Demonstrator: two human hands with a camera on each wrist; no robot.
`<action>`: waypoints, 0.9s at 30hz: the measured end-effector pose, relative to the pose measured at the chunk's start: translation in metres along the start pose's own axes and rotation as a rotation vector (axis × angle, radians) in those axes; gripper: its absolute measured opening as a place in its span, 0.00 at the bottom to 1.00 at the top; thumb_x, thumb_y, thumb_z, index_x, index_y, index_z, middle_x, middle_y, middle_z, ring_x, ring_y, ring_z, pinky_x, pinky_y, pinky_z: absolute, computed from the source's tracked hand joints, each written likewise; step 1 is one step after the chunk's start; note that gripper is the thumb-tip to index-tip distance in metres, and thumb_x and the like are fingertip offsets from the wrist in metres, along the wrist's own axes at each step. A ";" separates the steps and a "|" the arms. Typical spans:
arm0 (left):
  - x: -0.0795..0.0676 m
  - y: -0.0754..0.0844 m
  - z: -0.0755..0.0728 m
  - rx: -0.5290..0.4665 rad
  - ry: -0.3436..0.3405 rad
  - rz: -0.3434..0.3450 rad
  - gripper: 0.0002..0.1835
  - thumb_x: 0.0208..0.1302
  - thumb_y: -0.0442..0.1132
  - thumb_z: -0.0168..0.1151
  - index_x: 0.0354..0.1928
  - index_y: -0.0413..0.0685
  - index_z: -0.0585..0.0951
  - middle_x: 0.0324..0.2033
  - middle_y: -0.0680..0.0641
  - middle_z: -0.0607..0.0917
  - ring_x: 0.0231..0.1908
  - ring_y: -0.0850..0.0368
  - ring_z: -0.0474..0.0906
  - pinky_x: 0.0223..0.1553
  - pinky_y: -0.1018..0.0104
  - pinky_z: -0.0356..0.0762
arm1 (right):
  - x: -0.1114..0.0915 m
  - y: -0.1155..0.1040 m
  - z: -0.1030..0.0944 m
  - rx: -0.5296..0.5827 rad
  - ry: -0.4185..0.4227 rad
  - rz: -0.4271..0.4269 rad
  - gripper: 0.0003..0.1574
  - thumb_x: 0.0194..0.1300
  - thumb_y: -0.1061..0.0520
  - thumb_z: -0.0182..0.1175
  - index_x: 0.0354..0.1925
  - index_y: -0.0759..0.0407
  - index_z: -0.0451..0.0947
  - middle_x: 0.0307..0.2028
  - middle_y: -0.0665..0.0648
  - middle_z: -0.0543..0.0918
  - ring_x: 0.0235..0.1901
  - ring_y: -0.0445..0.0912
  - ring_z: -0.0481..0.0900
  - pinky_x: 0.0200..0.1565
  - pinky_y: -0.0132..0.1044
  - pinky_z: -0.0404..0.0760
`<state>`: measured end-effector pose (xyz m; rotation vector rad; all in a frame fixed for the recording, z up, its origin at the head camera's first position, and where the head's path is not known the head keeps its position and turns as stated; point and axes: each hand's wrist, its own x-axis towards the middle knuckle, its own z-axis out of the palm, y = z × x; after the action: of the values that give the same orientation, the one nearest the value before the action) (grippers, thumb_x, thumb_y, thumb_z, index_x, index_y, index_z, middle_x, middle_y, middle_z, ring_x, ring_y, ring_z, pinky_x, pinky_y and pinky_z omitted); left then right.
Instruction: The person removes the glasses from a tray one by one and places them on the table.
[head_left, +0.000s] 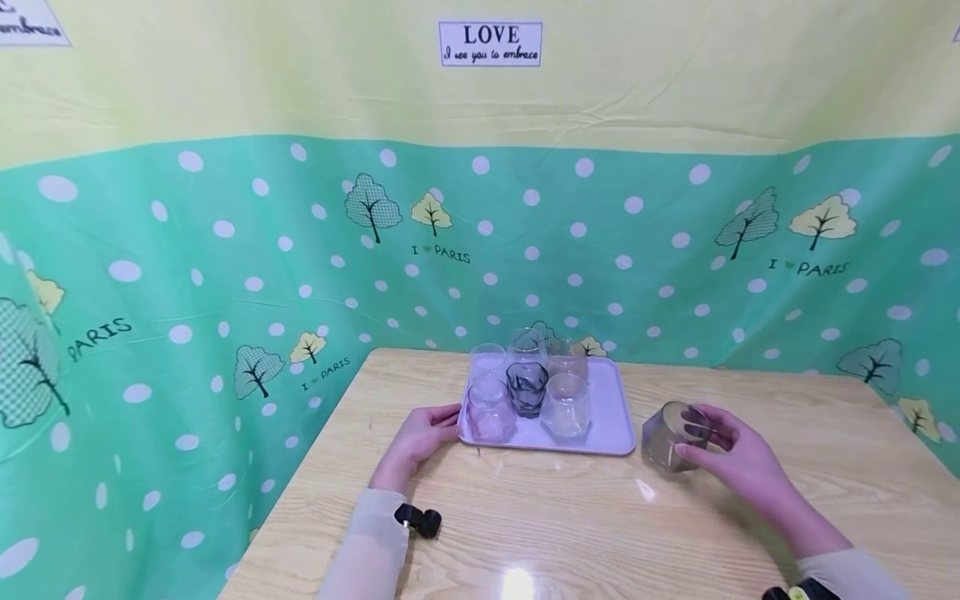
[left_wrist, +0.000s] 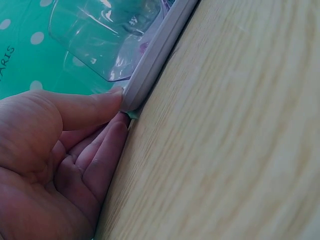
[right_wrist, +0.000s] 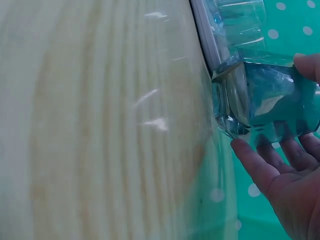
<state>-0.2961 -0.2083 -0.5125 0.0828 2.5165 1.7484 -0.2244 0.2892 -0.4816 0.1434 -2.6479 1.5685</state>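
Observation:
My right hand (head_left: 742, 462) holds a faceted, brownish see-through drinking glass (head_left: 662, 437) just off the right end of a pale lilac tray (head_left: 611, 408). In the right wrist view, thumb and fingers lie on opposite sides of that glass (right_wrist: 272, 92). At the tray's left end, my left hand (head_left: 423, 437) pinches the rim, thumb above and fingers lower in the left wrist view. On the tray stand several glasses: a pinkish one (head_left: 491, 419) at front left, a dark grey one (head_left: 527, 390) in the middle, a clear one (head_left: 567, 408) at front right, others behind.
The tray lies toward the far side of a light wood-grain table (head_left: 555, 517). Close behind the table hangs a green and yellow printed curtain (head_left: 525, 225), which also runs along the left side. The tray's right part shows bare surface beside the glasses.

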 end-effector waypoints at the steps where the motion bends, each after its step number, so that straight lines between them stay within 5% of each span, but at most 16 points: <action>1: 0.000 0.000 0.000 0.000 0.000 0.003 0.27 0.66 0.29 0.72 0.67 0.32 0.80 0.61 0.38 0.86 0.66 0.42 0.80 0.75 0.47 0.68 | 0.000 0.000 0.000 -0.004 -0.003 0.000 0.53 0.68 0.48 0.76 0.79 0.65 0.62 0.71 0.69 0.76 0.54 0.23 0.76 0.53 0.19 0.78; 4: 0.000 0.000 -0.001 0.008 0.001 0.013 0.27 0.66 0.29 0.72 0.67 0.32 0.80 0.61 0.37 0.86 0.65 0.42 0.80 0.75 0.47 0.68 | 0.000 0.000 0.000 -0.025 -0.004 0.010 0.53 0.68 0.46 0.76 0.79 0.65 0.63 0.71 0.69 0.76 0.57 0.29 0.78 0.53 0.18 0.77; 11: 0.000 0.000 -0.002 0.029 0.000 0.016 0.27 0.66 0.30 0.73 0.67 0.33 0.81 0.61 0.39 0.86 0.66 0.42 0.79 0.76 0.47 0.66 | 0.000 -0.003 0.001 -0.047 -0.002 0.028 0.55 0.68 0.44 0.75 0.80 0.64 0.61 0.72 0.68 0.76 0.69 0.63 0.75 0.53 0.18 0.75; 27: 0.003 -0.001 -0.001 0.015 0.000 0.000 0.27 0.68 0.30 0.72 0.68 0.34 0.81 0.61 0.39 0.86 0.67 0.43 0.79 0.76 0.48 0.66 | 0.007 -0.004 0.005 -0.056 -0.005 0.035 0.57 0.68 0.41 0.75 0.80 0.64 0.60 0.73 0.70 0.73 0.71 0.66 0.72 0.50 0.17 0.73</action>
<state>-0.2988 -0.2092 -0.5134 0.0842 2.5299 1.7298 -0.2314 0.2824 -0.4799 0.0986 -2.7093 1.5035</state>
